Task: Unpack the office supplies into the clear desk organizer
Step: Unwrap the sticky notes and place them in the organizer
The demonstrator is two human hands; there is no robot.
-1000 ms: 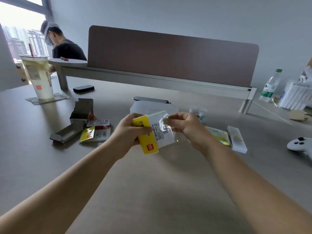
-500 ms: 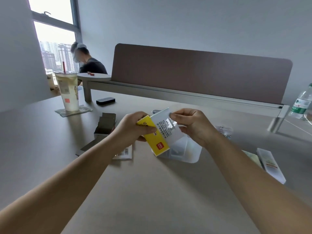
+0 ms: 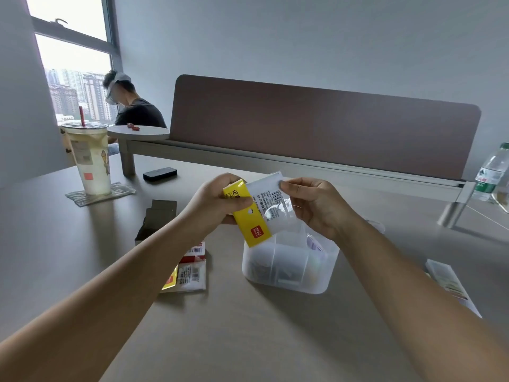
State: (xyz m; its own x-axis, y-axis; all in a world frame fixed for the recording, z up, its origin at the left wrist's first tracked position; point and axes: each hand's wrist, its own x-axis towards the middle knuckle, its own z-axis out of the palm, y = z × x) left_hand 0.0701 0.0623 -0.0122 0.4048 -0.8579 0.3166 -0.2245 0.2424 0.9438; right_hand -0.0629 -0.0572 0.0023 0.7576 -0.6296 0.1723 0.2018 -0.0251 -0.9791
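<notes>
Item: yellow-headed supply packet [image 3: 254, 219], held in the air above the clear desk organizer [image 3: 289, 264], probably so the contents could drop straight in. Left hand [image 3: 217, 204] fingers clamped on the yellow card end as an anchor. Right hand [image 3: 314, 205] thumb and forefinger pinched together on the clear film's upper corner, apparently to peel it open. Emptied packaging [image 3: 187, 274] lay below the left fingers, on the desk [image 3: 248, 340].

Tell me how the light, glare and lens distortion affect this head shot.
Head view: bright window at upper left is blown out, backlighting the drink cup; wide-angle lens bends the desk divider and stretches the forearms; glare on the clear packet between left hand and right hand washes out its print.
</notes>
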